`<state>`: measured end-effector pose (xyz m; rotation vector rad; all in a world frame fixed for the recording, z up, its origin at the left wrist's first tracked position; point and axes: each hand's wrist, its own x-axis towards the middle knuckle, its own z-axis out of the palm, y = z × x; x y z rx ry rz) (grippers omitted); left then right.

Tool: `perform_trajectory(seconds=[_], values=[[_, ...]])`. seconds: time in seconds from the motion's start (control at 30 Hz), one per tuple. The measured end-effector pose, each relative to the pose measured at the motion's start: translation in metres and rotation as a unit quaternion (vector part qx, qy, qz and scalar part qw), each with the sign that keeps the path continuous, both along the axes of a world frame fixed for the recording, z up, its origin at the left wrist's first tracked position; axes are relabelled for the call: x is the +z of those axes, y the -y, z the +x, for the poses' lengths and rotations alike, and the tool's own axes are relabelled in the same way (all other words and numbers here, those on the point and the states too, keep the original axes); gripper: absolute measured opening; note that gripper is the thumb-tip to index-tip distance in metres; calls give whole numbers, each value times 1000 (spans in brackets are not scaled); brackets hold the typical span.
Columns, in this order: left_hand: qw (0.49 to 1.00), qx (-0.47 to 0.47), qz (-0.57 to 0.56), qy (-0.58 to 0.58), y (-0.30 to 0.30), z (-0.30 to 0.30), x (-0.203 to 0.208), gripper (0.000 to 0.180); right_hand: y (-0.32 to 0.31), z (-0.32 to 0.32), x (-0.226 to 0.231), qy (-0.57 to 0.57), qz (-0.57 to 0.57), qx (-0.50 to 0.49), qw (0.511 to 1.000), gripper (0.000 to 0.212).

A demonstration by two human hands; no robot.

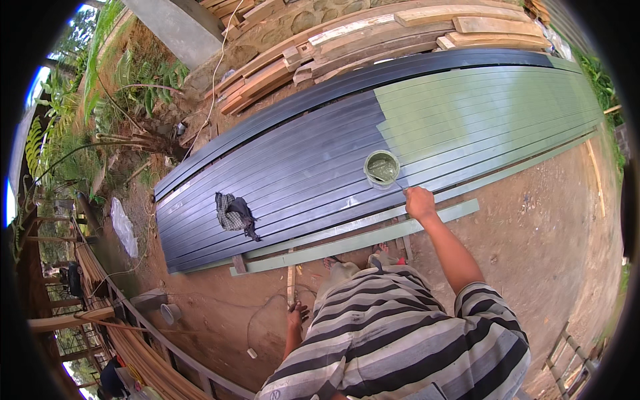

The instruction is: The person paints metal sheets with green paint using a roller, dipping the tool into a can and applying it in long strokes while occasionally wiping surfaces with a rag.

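Note:
Over the long row of boards, my right hand (pixel 419 202) is closed round a thin handle. The handle reaches to the rim of a pot of green paint (pixel 383 167), and the tool's other end cannot be made out. That pot stands on the boards (pixel 300 153), which are dark blue-grey on the left and pale green on the right. My left hand (pixel 297 313) hangs low at my side, fingers somewhat apart. It overlaps the end of a narrow wooden strip (pixel 291 285), apparently without gripping it.
A dark checked cloth (pixel 233 215) lies on the boards' left part. Green strips (pixel 360 239) run along the near side. Stacked timber (pixel 400 43) lies beyond. A cable crosses the ground near a grey bucket (pixel 171 313). Clear plastic (pixel 123 227) lies at left.

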<state>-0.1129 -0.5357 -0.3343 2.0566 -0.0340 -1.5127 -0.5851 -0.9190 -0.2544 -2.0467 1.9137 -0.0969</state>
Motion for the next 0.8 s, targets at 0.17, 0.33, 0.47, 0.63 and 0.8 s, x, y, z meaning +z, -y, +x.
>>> perform_trajectory(seconds=[0.17, 0.33, 0.47, 0.63, 0.8], values=[[996, -33, -80, -14, -69, -11, -11, 57, -14, 19, -3, -7, 20, 49, 999, 17], [1000, 11, -28, -2, -65, -29, -14, 53, -4, 68, -15, 6, -15, 121, 992, 15], [999, 48, -8, 24, -20, -42, 15, 56, 12, 128, -16, 35, -25, 189, 981, 20], [995, 64, -55, 55, -10, -43, 28, 43, 27, 224, -23, 56, -26, 266, 962, 25], [991, 114, -39, 65, -51, -55, 28, 43, 36, 299, -10, 95, -40, 293, 951, 29]])
